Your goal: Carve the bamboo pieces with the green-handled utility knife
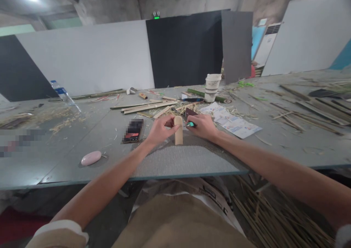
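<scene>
My left hand [161, 129] pinches a pale strip of wood or bamboo [178, 135] with a rounded top end, near the middle of the table. The strip stands roughly lengthwise before me. Close by on its right, my right hand [203, 126] is closed around a slim tool with a green end [191, 124]; its kind is not clear. A dark brown flat piece [189, 112] shows just beyond the right-hand fingers, and I cannot tell whether they grip it too. Light split strips [149, 106] and shavings lie past both hands.
Left of my hands lie a phone [132, 131] and a pink oval object [91, 158]. A paper cup [212, 87] stands behind printed sheets [240, 125]. A tilted bottle [62, 93] is at the far left, bamboo strips [323, 111] at the right. The table edge [181, 176] is near me.
</scene>
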### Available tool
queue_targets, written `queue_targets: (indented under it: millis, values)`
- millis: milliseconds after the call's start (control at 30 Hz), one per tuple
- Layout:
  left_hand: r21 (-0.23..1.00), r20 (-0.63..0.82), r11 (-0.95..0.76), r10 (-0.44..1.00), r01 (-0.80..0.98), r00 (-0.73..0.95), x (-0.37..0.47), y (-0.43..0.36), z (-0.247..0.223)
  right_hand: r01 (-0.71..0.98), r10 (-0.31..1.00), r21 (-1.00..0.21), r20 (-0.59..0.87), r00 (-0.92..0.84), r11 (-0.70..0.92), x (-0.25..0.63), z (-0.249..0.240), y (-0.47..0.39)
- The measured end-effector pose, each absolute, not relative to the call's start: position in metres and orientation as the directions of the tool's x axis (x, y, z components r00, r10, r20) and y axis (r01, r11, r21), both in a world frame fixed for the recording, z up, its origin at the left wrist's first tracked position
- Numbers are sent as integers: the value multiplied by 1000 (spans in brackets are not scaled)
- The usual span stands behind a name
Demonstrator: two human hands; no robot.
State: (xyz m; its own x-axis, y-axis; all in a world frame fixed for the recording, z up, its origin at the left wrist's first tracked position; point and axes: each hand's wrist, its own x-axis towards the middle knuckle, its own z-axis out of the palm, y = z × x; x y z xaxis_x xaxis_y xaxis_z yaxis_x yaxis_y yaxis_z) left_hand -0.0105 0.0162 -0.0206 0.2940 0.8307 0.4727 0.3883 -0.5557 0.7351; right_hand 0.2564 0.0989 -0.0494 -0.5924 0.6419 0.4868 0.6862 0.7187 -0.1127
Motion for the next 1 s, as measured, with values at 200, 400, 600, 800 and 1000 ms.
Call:
queue_targets:
  millis: [200,400,600,800,1000]
  values:
    - [751,441,-535,842,386,310,-6,22,-28,697,653,-121,493,-575,706,257,-48,100]
    - [753,467,-533,846,387,258,-4,21,-26,710,654,-124,523,-547,693,257,-44,98]
    - [734,486,-551,835,397,259,-4,14,-19,675,594,-93,572,-565,732,257,-39,93]
    - [748,484,-549,835,373,260,-4,18,-23,615,509,-12,576,-640,788,258,-40,91]
    - [761,471,-537,843,365,259,-4,22,-27,568,424,59,604,-675,821,260,-41,91]
